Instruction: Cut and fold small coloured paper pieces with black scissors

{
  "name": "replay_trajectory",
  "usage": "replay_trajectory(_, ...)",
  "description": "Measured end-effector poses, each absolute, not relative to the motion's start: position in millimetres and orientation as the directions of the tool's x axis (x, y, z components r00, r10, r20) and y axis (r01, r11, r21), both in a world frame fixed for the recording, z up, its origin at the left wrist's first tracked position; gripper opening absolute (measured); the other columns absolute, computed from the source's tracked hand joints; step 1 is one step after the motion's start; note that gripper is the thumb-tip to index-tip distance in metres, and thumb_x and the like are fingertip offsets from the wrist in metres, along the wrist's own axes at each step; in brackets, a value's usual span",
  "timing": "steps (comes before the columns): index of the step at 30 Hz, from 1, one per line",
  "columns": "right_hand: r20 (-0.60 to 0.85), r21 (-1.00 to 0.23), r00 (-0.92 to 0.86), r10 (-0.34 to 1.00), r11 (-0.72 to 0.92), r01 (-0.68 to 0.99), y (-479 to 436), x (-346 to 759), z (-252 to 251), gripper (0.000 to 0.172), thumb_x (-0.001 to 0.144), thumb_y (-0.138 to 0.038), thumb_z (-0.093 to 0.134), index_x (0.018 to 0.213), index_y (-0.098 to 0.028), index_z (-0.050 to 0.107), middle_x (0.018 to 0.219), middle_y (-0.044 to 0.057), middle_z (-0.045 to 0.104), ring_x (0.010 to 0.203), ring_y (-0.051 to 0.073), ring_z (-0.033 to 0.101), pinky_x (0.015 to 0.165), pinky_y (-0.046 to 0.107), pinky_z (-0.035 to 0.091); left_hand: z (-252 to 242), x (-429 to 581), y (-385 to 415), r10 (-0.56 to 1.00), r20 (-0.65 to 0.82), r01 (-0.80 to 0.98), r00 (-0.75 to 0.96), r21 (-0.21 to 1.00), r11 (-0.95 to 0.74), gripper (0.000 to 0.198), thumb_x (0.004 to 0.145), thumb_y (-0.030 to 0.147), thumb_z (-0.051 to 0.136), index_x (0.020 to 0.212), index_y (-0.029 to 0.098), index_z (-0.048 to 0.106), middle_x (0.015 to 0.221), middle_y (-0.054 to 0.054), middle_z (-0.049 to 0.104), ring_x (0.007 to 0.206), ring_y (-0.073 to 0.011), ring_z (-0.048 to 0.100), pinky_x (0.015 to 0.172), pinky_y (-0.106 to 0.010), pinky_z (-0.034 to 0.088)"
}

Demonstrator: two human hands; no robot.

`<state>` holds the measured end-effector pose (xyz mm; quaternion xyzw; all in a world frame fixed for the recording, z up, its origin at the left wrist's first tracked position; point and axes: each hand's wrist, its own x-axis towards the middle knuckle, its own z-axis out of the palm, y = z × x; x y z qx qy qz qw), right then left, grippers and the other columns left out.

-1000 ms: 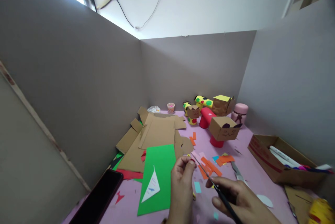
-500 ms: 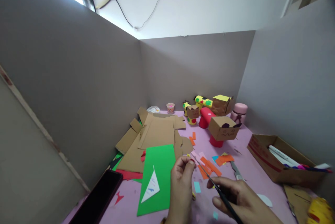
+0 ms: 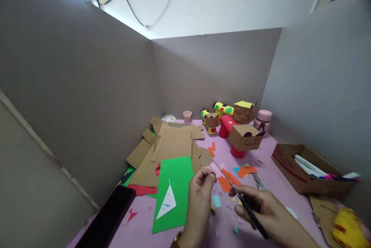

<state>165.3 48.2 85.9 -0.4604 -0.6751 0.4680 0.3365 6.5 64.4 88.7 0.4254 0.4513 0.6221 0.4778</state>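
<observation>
My left hand [image 3: 202, 192] is closed in a pinch beside the right edge of the green sheet [image 3: 181, 197]; a tiny dark red bit shows at its fingertips, too small to name. Dark-handled scissors [image 3: 248, 213] are gripped in my right hand [image 3: 265, 209], their thin blades pointing up and left past my left fingertips. A white paper triangle [image 3: 167, 204] lies on the green sheet. Orange paper strips [image 3: 224, 183] and a light blue piece [image 3: 217, 201] lie on the pink table between and beyond my hands.
Flat cardboard [image 3: 174, 141] spreads behind the green sheet. A black phone [image 3: 107, 217] lies at left. Cardboard-headed red [image 3: 245, 138] and yellow figures, plus a pink bottle [image 3: 262, 121], stand at back right. A box of markers [image 3: 310, 174] sits at right, a craft knife [image 3: 258, 181] nearer.
The view has shifted slightly, and most things sit a little higher in it. Both hands keep nearly the same pose, and more of the left wrist's bracelet shows.
</observation>
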Motion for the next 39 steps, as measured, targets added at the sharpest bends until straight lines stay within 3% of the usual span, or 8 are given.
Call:
replay_trajectory(6, 0.051, -0.972, -0.145, 0.988, 0.082, 0.219, 53.1, 182.1, 96.4, 0.036, 0.074, -0.04, 0.068, 0.101, -0.017, 0.068, 0.062, -0.005, 0.043, 0.055, 0.014, 0.04, 0.047, 0.024, 0.033, 77.5, 2.2, 67.7, 0.994, 0.084, 0.105, 0.068, 0.99, -0.091, 0.013, 0.072, 0.025, 0.06, 0.061, 0.02, 0.062, 0.058, 0.001, 0.055, 0.056, -0.0159, 0.048, 0.054, -0.024, 0.033)
replay_trajectory(13, 0.073, -0.982, -0.113, 0.991, 0.092, 0.167, 53.4, 189.9, 103.3, 0.045, 0.076, -0.045, 0.068, 0.108, -0.014, 0.064, 0.058, -0.007, 0.038, 0.05, 0.011, 0.034, 0.044, 0.023, 0.028, 58.2, 10.0, 62.1, 0.968, 0.077, 0.484, 0.24, 0.855, -0.188, 0.022, 0.066, 0.012, 0.057, 0.049, 0.023, 0.064, 0.048, 0.0, 0.061, 0.049, -0.0189, 0.053, 0.058, -0.028, 0.031)
replay_trajectory(19, 0.098, -0.972, -0.119, 0.988, 0.121, 0.203, 52.3, 189.2, 109.6, 0.041, 0.077, -0.041, 0.066, 0.108, -0.014, 0.064, 0.062, -0.006, 0.038, 0.053, 0.011, 0.033, 0.047, 0.024, 0.028, 47.7, 8.7, 69.5, 0.959, 0.145, 0.685, 0.244, 0.674, -0.276, 0.023, 0.078, 0.016, 0.049, 0.069, 0.022, 0.07, 0.076, -0.008, 0.071, 0.079, -0.0273, 0.059, 0.077, -0.037, 0.029)
replay_trajectory(23, 0.112, -0.967, -0.115, 0.987, 0.135, 0.216, 51.5, 189.8, 111.3, 0.038, 0.076, -0.036, 0.068, 0.107, -0.015, 0.065, 0.062, -0.006, 0.04, 0.055, 0.012, 0.034, 0.049, 0.024, 0.029, 36.9, 12.4, 71.0, 0.939, 0.164, 0.724, 0.303, 0.601, -0.339, 0.019, 0.079, 0.018, 0.053, 0.088, 0.023, 0.069, 0.09, -0.008, 0.068, 0.09, -0.0275, 0.055, 0.082, -0.04, 0.028)
replay_trajectory(31, 0.126, -0.968, -0.092, 0.988, 0.142, 0.207, 48.1, 191.5, 115.4, 0.035, 0.078, -0.036, 0.067, 0.105, -0.015, 0.064, 0.063, -0.005, 0.042, 0.056, 0.013, 0.036, 0.049, 0.025, 0.029, 36.0, 17.6, 76.4, 0.946, 0.146, 0.706, 0.288, 0.635, -0.313, 0.017, 0.083, 0.017, 0.047, 0.075, 0.018, 0.063, 0.087, -0.008, 0.065, 0.091, -0.0268, 0.053, 0.088, -0.045, 0.028)
replay_trajectory(33, 0.121, -0.971, -0.079, 0.989, 0.135, 0.199, 46.5, 192.3, 119.4, 0.036, 0.079, -0.038, 0.065, 0.106, -0.014, 0.064, 0.059, -0.007, 0.037, 0.052, 0.012, 0.032, 0.046, 0.024, 0.026, 44.7, 10.5, 80.8, 0.95, 0.117, 0.664, 0.29, 0.691, -0.288, 0.017, 0.084, 0.02, 0.047, 0.075, 0.018, 0.061, 0.084, -0.006, 0.065, 0.087, -0.0241, 0.056, 0.085, -0.041, 0.034)
replay_trajectory(36, 0.123, -0.976, -0.078, 0.989, 0.135, 0.169, 44.4, 195.2, 123.1, 0.036, 0.077, -0.037, 0.066, 0.105, -0.015, 0.064, 0.059, -0.007, 0.036, 0.05, 0.011, 0.03, 0.045, 0.024, 0.023, 61.5, -10.1, 80.4, 0.932, 0.027, 0.576, 0.361, 0.78, -0.246, 0.018, 0.085, 0.024, 0.045, 0.075, 0.017, 0.058, 0.073, -0.002, 0.063, 0.064, -0.0164, 0.059, 0.065, -0.028, 0.044)
replay_trajectory(39, 0.125, -0.98, -0.062, 0.99, 0.133, 0.146, 42.7, 199.9, 122.5, 0.034, 0.075, -0.036, 0.069, 0.103, -0.017, 0.064, 0.06, -0.007, 0.038, 0.05, 0.011, 0.031, 0.044, 0.024, 0.024, 74.9, -39.5, 66.2, 0.921, -0.021, 0.531, 0.39, 0.822, -0.206, 0.018, 0.085, 0.027, 0.047, 0.076, 0.017, 0.058, 0.075, -0.002, 0.065, 0.069, -0.0153, 0.061, 0.062, -0.024, 0.045)
